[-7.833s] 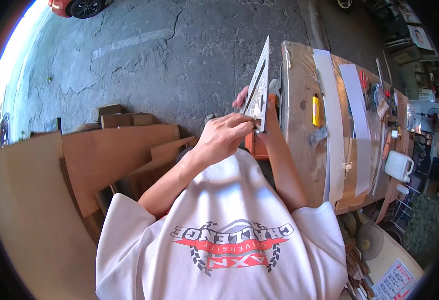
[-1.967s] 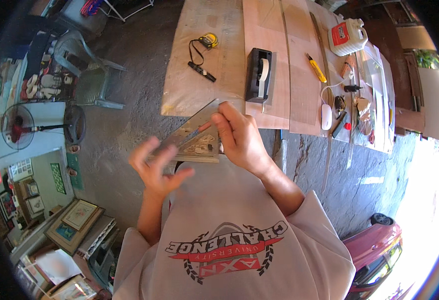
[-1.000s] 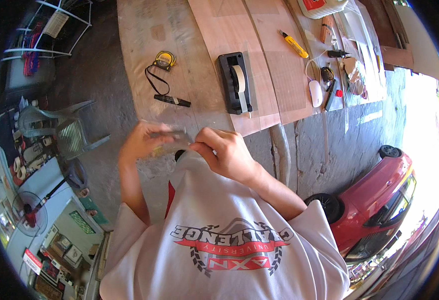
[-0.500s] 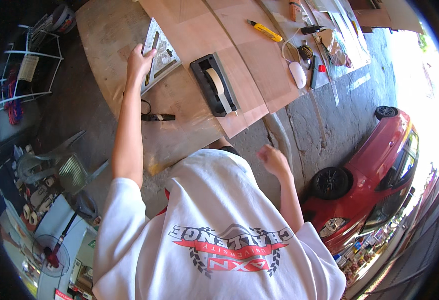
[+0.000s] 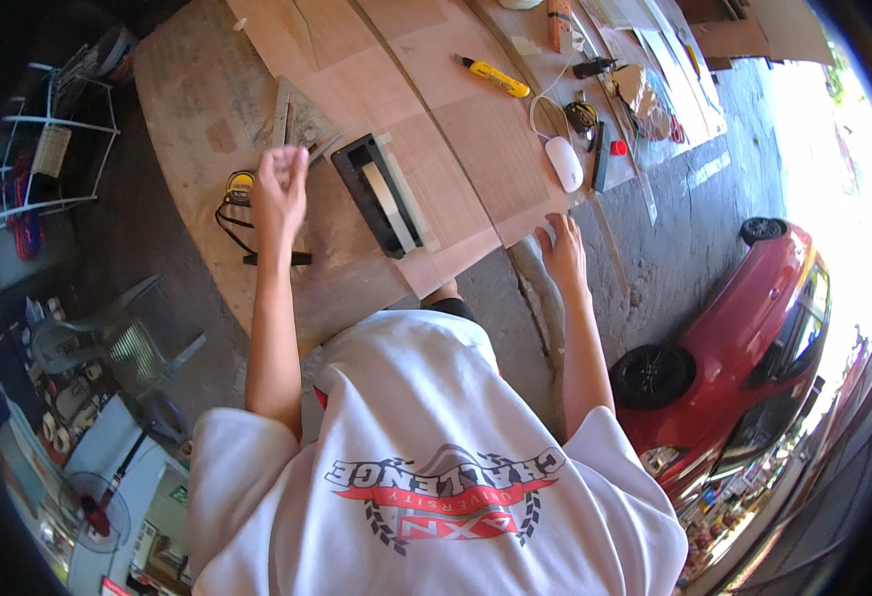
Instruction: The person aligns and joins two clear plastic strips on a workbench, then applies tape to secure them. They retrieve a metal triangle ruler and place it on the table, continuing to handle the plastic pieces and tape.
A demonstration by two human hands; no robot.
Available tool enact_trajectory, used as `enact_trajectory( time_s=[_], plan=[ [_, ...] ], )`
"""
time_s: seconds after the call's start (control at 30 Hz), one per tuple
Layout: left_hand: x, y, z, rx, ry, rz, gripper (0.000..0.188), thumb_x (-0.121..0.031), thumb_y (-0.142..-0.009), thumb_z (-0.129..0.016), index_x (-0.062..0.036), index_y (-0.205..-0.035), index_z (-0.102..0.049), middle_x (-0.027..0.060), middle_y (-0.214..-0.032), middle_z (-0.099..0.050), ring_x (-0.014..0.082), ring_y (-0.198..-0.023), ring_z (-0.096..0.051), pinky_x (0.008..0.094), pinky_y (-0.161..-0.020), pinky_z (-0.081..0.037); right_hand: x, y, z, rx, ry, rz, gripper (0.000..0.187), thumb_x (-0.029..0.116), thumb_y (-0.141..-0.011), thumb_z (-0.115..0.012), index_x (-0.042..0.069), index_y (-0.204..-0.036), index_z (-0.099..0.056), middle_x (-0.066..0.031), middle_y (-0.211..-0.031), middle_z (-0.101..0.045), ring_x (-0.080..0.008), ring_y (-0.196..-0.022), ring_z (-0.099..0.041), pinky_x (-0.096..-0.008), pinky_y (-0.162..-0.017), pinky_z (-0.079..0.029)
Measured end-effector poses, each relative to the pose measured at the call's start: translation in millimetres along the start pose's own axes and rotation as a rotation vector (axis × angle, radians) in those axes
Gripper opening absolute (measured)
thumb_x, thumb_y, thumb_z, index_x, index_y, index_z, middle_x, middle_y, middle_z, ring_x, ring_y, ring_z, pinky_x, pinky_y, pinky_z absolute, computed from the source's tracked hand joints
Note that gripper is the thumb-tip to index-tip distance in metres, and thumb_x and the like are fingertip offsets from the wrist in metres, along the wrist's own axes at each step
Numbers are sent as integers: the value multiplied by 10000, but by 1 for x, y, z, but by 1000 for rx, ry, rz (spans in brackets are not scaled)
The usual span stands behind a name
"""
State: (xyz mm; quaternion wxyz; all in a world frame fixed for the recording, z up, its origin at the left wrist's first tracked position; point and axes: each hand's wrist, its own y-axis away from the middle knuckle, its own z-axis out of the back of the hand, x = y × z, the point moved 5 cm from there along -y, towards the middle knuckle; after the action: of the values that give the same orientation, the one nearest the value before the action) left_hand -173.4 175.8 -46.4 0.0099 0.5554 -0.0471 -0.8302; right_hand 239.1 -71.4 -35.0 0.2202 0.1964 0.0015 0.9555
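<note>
My left hand [image 5: 280,194] hovers over the left part of the table, its fingers loosely curled and the thumb apart; nothing shows between them. Just beyond the fingertips lies a metal triangular square [image 5: 305,121]. A yellow and black tape measure [image 5: 240,187] rests left of that wrist, with a dark strap loop beside it. Partly behind my forearm is a black pen-like object [image 5: 300,258]. To the right sits a black tape dispenser [image 5: 378,196] with a pale roll. My right hand [image 5: 565,256], fingers spread, is at the table's near edge, close to a white computer mouse [image 5: 563,164].
Brown sheets cover the table [image 5: 182,109]. A yellow utility knife [image 5: 495,76], another tape measure [image 5: 582,116], and a dark bar [image 5: 601,157] by a red cap lie farther right. A red car [image 5: 744,328] stands at right, a plastic chair [image 5: 133,343] at left.
My left hand has come back off the triangular square toward me. My right hand has moved forward to the table edge and its fingers have spread. The tape measure at left has come into sight.
</note>
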Motion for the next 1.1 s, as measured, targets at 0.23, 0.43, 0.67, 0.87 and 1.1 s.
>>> enact_trajectory(
  time_s=[0.23,0.43,0.67,0.87,1.1],
  plan=[
    [-105,125,-74,322,-71,188,584,-404,-973,-628,-12,-1360,-435,196,-1181,-638,207,-893,-692,319,-750,-534,-3,-113,-15,170,55,429,699,325,-768,-805,82,-1349,-501,-188,-1321,-525,-387,-1215,-505,-480,-1008,-423],
    [-108,134,-121,122,-240,340,470,-206,-999,-587,-75,-1402,-385,177,-1183,-648,227,-914,-708,351,-758,-563,-8,-123,-35,402,220,808,974,432,-656,-857,153,-1473,-406,-186,-1499,-363,-380,-1378,-371,-490,-1142,-324],
    [-102,136,-128,24,-93,528,406,-36,-1010,-495,-138,-1401,-455,119,-1158,-664,178,-933,-693,331,-759,-582,-24,-116,-53,414,121,895,928,412,-696,-832,183,-1485,-401,-184,-1540,-314,-368,-1437,-292,-503,-1178,-277],
    [-112,137,-144,-22,-97,544,411,-42,-1006,-507,-142,-1404,-473,109,-1126,-671,153,-883,-681,310,-742,-578,-38,-124,-52,400,148,925,864,409,-732,-802,187,-1473,-419,-186,-1525,-329,-381,-1429,-301,-529,-1169,-279],
    [-108,140,-166,-17,-70,518,426,-33,-995,-540,-136,-1402,-470,108,-1123,-668,150,-886,-677,303,-729,-572,-55,-136,-50,383,136,925,862,378,-734,-807,190,-1478,-415,-194,-1516,-334,-400,-1422,-310,-554,-1159,-284]
  ],
)
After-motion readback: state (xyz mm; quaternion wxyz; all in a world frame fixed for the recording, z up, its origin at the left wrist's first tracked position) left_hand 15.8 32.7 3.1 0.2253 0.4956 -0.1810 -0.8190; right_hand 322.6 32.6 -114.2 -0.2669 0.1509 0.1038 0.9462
